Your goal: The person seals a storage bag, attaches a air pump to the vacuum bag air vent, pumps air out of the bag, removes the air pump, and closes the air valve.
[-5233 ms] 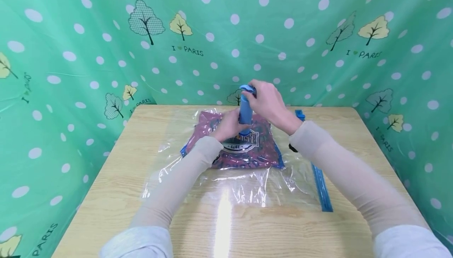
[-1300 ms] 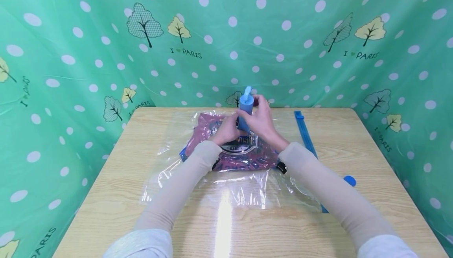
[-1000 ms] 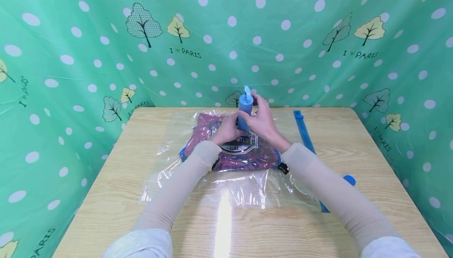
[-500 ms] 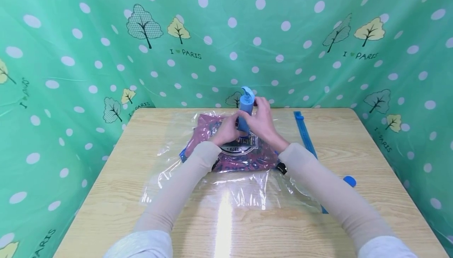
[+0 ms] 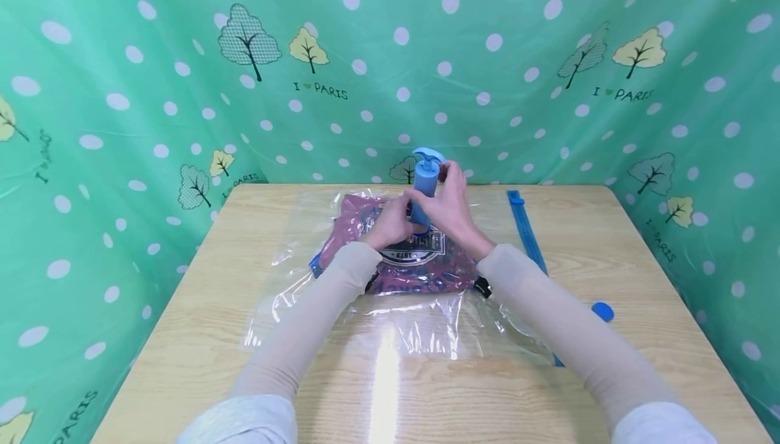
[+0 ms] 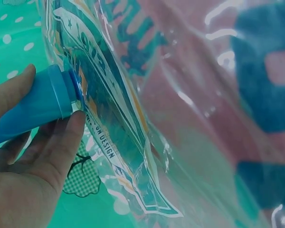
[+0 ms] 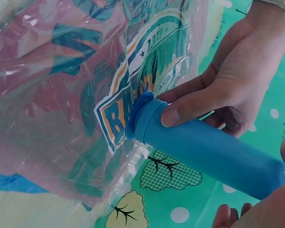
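A blue hand pump (image 5: 424,193) stands upright on a clear plastic storage bag (image 5: 420,322), its base at a blue round valve (image 7: 139,114). Inside the bag lies a folded pink and blue printed cloth (image 5: 341,234); a badge print shows beneath the pump. My left hand (image 5: 391,222) holds the pump's lower end, thumb and fingers around it just above the valve. My right hand (image 5: 451,207) grips the barrel higher up, below the light blue T-shaped handle (image 5: 430,154), which nobody holds. Part of the barrel is hidden behind the fingers.
A blue zip strip (image 5: 527,234) with a slider (image 5: 515,197) runs along the bag's right edge. A round blue cap (image 5: 602,311) lies on the wooden table (image 5: 463,403) beyond my right forearm. Green dotted curtains (image 5: 365,45) surround the table.
My right hand has gone from the handle down to the barrel since the oldest frame. Over the last second the pump's handle has turned from edge-on to broadside. My left hand stays put.
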Available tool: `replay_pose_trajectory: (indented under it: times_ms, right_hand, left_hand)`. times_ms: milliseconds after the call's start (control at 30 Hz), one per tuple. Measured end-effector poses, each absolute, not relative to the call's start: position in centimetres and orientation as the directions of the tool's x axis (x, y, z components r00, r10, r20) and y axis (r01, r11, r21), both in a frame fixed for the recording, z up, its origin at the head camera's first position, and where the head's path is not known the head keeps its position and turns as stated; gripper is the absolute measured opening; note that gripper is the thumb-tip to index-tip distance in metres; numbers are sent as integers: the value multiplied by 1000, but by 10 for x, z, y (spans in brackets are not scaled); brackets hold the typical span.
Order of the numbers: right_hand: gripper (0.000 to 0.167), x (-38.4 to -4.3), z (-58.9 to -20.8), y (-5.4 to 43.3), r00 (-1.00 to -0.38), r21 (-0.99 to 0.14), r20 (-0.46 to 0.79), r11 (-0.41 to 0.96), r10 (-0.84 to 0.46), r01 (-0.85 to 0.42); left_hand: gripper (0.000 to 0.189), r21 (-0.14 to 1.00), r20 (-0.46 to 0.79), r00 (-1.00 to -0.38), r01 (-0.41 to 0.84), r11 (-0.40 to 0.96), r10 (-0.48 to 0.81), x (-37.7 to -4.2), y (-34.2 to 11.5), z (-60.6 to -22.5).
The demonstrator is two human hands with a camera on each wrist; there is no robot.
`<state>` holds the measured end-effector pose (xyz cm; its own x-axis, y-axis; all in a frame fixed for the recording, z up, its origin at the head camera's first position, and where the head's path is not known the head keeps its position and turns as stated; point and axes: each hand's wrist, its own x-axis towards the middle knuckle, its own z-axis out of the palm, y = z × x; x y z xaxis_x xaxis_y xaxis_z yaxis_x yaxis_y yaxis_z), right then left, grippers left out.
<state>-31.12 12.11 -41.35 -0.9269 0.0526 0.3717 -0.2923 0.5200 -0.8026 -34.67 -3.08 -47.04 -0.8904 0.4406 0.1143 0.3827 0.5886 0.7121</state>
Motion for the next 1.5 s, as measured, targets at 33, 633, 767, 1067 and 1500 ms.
replay_pose_trajectory:
  times_ms: [33,633,767,1067,1500]
  right_hand:
    - [68,-312,-414,121,-928,-803,368,523,56,-286]
    - [78,-308,-408,124,-945,-827,327,484,3,-285]
    - [80,-311,-408,119,-952,-842,303,479,43,-246]
    - [68,-307,-407,121,-948,-833,317,489,35,-261]
    - [71,-310,-411,121,-939,-831,342,478,37,-284]
  left_hand:
    - [72,712,114,-890,383,589,441,-347,-31,-470]
    - [68,713,111,-892,378,590,437,-348,-31,-471]
    - [70,701,124,-888,395,594,443,-348,-32,-471]
    - [68,690,134,-877,417,592,461,-348,-31,-472]
    - [68,703,117,-889,388,596,442,-345,-29,-471]
